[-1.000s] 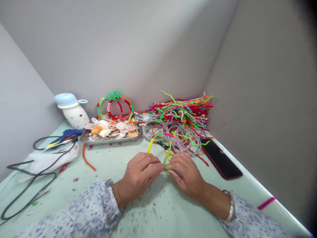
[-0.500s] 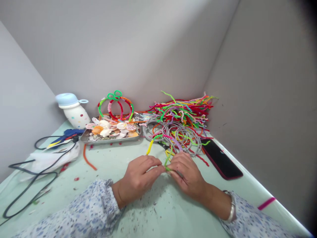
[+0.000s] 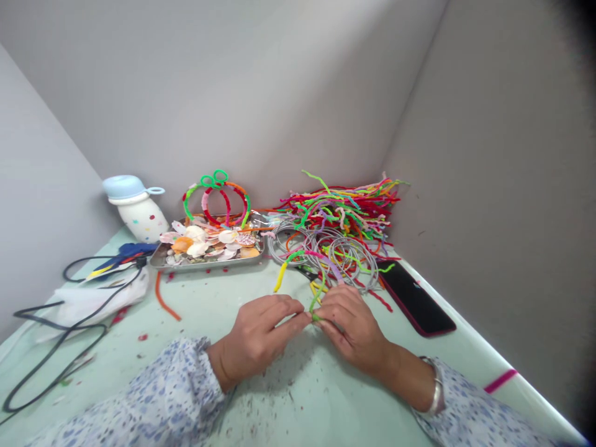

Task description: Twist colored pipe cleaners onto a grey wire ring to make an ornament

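Note:
A green pipe cleaner (image 3: pixel 318 297) stands bent between my hands, its lower end pinched by the thumb and fingertips of my right hand (image 3: pixel 351 326). The fingers of my left hand (image 3: pixel 263 332) are closed in a pinch, their tips meeting that same green end. An arch wrapped in yellow, green, pink and purple pipe cleaner (image 3: pixel 281 277) rises behind the hands, its purple side running down into my right hand. Its lower part is hidden by my fingers. Just beyond lie scissors with yellow handles (image 3: pixel 315 289), partly covered.
Coils of grey wire (image 3: pixel 354 264) and a heap of coloured pipe cleaners (image 3: pixel 344 208) lie behind. A metal tray (image 3: pixel 209 266) holds shells, with wrapped rings (image 3: pixel 226 205) standing there. A bottle (image 3: pixel 142 217) and black cable (image 3: pixel 51 379) are left, a phone (image 3: pixel 421 301) right.
My left hand has shifted very slightly to the left. The grip of both hands on the green pipe cleaner looks the same.

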Available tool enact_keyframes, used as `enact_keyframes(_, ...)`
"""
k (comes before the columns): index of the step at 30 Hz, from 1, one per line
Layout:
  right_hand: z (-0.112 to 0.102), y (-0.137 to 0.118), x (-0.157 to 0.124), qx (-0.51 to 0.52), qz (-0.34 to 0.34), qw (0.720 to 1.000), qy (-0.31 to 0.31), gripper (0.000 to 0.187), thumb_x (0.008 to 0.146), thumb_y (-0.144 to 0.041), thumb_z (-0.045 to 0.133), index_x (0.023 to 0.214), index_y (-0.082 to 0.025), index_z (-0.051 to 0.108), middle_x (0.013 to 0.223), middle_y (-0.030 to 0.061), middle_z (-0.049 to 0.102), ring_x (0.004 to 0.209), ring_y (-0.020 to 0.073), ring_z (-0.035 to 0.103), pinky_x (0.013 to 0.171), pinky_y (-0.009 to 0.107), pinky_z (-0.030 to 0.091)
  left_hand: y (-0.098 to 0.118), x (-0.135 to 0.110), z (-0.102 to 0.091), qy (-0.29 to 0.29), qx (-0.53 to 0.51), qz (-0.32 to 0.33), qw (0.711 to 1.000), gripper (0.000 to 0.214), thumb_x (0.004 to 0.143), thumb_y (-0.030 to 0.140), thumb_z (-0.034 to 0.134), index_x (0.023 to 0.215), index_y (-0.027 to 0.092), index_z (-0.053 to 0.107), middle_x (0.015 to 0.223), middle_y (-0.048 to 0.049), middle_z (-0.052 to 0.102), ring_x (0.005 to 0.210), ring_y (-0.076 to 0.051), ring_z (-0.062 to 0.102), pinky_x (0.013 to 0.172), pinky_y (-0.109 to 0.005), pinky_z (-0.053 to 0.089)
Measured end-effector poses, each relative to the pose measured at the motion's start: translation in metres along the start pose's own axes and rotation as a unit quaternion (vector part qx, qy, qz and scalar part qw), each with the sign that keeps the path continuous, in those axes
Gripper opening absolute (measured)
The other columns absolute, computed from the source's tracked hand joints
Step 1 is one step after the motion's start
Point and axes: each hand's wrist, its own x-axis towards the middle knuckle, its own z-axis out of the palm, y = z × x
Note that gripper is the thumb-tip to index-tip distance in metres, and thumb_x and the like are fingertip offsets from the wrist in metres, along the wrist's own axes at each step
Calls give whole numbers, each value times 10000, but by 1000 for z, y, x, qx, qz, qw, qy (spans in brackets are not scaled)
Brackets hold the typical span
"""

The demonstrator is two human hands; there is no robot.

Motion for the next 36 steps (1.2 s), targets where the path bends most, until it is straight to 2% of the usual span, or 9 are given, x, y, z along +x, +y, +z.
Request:
enact_keyframes(12, 0, 1, -1, -30, -22, 999, 7, 95, 869, -134, 548, 937, -159, 610, 818, 60, 617, 848, 202, 547, 818, 404, 419, 1, 0, 3, -18, 21, -4, 1000, 220, 841, 51, 594, 1048, 117, 632, 917, -92, 676, 872, -181, 605, 767, -319, 530)
enact_keyframes(18, 0, 1, -1, -53, -28, 998, 5, 88, 875, -150, 544, 928, -171, 611, 825, 54, 617, 842, 202, 562, 831, 405, 431, 3, -1, 4, -44, 34, -30, 998, 207, 863, 80, 569, 1052, 139, 633, 924, -83, 676, 854, -180, 609, 755, -320, 525)
enact_keyframes(25, -1, 0, 0, -72, -51, 996, 20, 120, 868, -122, 538, 945, -185, 606, 828, 48, 647, 871, 205, 579, 838, 410, 451, 6, 3, 3, -37, 33, -43, 998, 195, 882, 60, 507, 1009, 142, 631, 909, -78, 670, 813, -177, 598, 735, -312, 506)
enact_keyframes(36, -1, -1, 0, -102, -62, 993, 20, 149, 873, -100, 528, 950, -197, 611, 832, 36, 656, 871, 195, 587, 842, 411, 460, 8, 2, 6, -83, 64, -67, 992, 135, 905, 109, 504, 985, 137, 609, 911, -81, 648, 796, -183, 550, 711, -314, 461)
